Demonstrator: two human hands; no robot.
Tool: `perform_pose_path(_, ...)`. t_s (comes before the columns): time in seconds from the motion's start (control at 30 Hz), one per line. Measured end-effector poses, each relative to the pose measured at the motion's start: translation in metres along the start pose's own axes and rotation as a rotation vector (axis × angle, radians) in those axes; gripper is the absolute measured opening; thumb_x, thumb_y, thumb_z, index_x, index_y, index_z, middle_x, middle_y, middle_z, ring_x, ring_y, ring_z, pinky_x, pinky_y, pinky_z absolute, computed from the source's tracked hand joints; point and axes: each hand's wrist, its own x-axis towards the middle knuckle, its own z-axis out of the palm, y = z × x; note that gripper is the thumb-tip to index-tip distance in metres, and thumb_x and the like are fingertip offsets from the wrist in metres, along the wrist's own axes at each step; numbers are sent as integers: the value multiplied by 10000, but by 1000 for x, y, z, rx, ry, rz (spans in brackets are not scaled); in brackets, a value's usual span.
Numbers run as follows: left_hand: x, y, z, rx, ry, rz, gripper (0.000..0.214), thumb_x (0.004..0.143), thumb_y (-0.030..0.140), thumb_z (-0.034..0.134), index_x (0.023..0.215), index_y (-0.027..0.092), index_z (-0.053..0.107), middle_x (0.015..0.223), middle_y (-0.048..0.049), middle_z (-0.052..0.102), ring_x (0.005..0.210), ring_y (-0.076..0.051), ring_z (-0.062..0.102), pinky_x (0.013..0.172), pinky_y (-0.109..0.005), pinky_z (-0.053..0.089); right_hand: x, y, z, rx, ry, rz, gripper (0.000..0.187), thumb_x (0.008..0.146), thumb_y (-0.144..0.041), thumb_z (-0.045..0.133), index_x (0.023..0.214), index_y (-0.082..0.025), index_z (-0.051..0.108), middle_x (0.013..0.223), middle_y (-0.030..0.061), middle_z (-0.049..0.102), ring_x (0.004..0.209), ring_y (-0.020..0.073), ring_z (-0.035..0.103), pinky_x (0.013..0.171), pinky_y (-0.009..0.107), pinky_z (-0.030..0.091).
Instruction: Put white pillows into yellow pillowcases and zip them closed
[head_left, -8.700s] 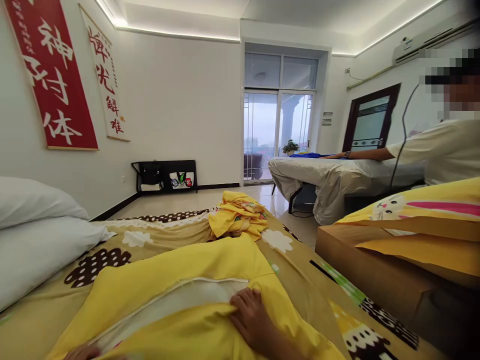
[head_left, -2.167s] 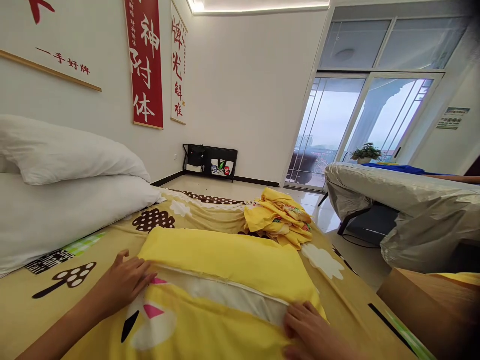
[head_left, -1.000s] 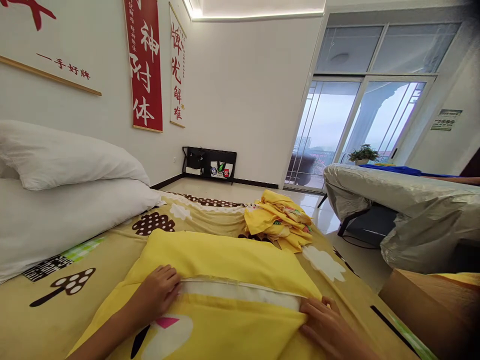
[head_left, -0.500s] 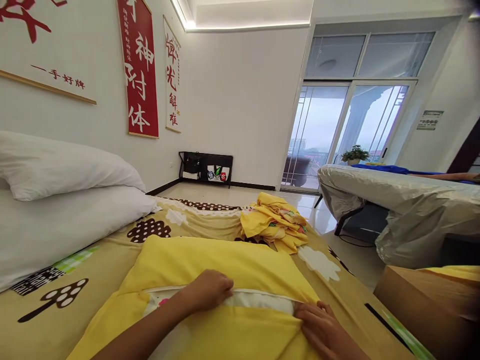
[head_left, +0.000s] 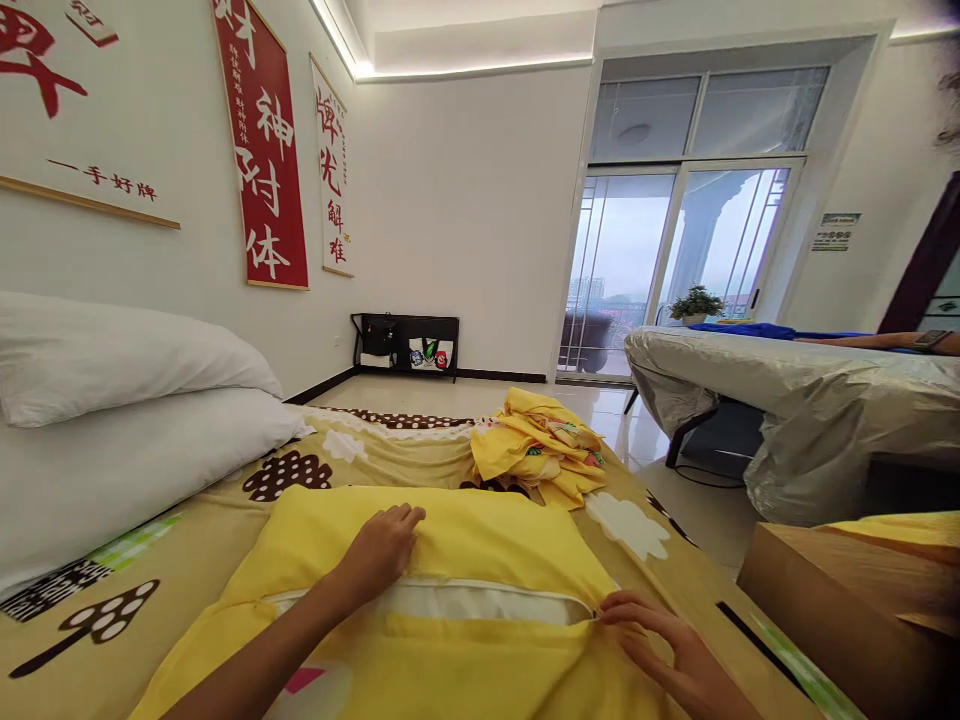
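A yellow pillowcase [head_left: 480,525] lies on the bed with white filling [head_left: 480,603] showing through its long zipped opening. My left hand [head_left: 382,545] rests on the yellow fabric above the opening, fingers loosely bent and a little apart, holding nothing I can see. At the right end of the opening, my right hand [head_left: 660,635] pinches a small dark zipper pull [head_left: 595,613] between thumb and fingertips. A pink print shows on the near side of the case, partly behind my left forearm.
A crumpled yellow cloth [head_left: 540,450] lies farther back on the patterned bedsheet [head_left: 225,545]. White pillows [head_left: 142,460] are stacked at left. To the right stand a cardboard box [head_left: 825,600] and a plastic-covered table [head_left: 810,385], where another person's forearm [head_left: 862,342] rests.
My left hand has left the opening's edge and moved up and left onto the fabric. My right hand stays at the zipper's right end, its fingers more raised. The view has shifted slightly right.
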Motion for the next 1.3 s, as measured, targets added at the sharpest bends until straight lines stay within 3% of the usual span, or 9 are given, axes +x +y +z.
perform_pose_path(0.1, -7, 19, -4, 24, 90, -34, 247, 896, 145, 340, 1043, 183, 534, 1028, -81, 614, 947, -207, 573, 827, -332, 443, 11, -23, -20, -149, -94, 39, 351, 871, -506, 463, 946, -243, 684, 988, 70, 677, 958, 232, 609, 879, 347, 465)
perform_pose_path(0.23, -17, 46, -1, 144, -51, 69, 321, 927, 431, 379, 865, 185, 576, 874, -79, 642, 831, -238, 595, 740, -358, 461, 25, -50, -43, -413, -198, 129, 250, 832, -436, 525, 880, -248, 683, 878, 44, 684, 826, 210, 605, 741, 308, 438)
perform_pose_path(0.37, -20, 53, 13, 209, -151, 18, 332, 941, 399, 359, 872, 175, 594, 884, -95, 663, 843, -254, 621, 724, -356, 459, 34, -41, -37, -617, -160, 220, 253, 801, -415, 557, 733, -201, 672, 799, 69, 683, 745, 213, 583, 612, 289, 346)
perform_pose_path(0.53, -22, 47, 19, 156, -191, -71, 316, 929, 247, 301, 794, 184, 579, 833, -74, 680, 786, -217, 634, 695, -314, 427, 44, -18, -8, -508, -314, 189, 190, 727, -370, 625, 722, -189, 682, 769, 38, 685, 675, 160, 560, 529, 245, 260)
perform_pose_path(0.73, -12, 29, -9, 53, -166, -118, 259, 849, 264, 385, 621, 192, 484, 664, -16, 625, 641, -156, 560, 585, -256, 341, 48, -19, 1, -476, -284, 92, 98, 692, -278, 642, 707, -183, 660, 747, 25, 662, 650, 142, 522, 519, 241, 242)
perform_pose_path(0.9, -2, 26, -23, 159, -19, -146, 280, 908, 296, 309, 738, 190, 504, 736, -39, 634, 684, -173, 577, 611, -273, 347, 46, -17, -2, -468, -259, 14, 126, 712, -154, 561, 756, -180, 676, 792, 31, 676, 720, 146, 539, 580, 237, 284)
perform_pose_path(0.97, -6, 38, -18, 197, -5, -153, 345, 935, 380, 287, 780, 188, 527, 762, -52, 647, 696, -191, 598, 621, -286, 368, 44, -19, -4, -479, -238, -12, 171, 734, -126, 512, 753, -178, 675, 786, 37, 676, 718, 146, 541, 589, 241, 287)
perform_pose_path(1.1, -18, 68, 5, 314, -125, -91, 460, 920, 501, 314, 774, 173, 601, 795, -103, 671, 768, -267, 633, 689, -362, 436, 40, -26, -7, -435, -189, -49, 168, 761, -152, 508, 772, -182, 673, 774, 33, 674, 718, 147, 546, 600, 237, 307)
perform_pose_path(1.3, -21, 72, 24, 369, -176, -125, 380, 944, 273, 273, 886, 152, 628, 880, -134, 678, 821, -268, 644, 724, -378, 461, 38, -31, -3, -384, -237, -85, 183, 753, -145, 535, 835, -200, 689, 754, 8, 674, 699, 127, 540, 618, 223, 324)
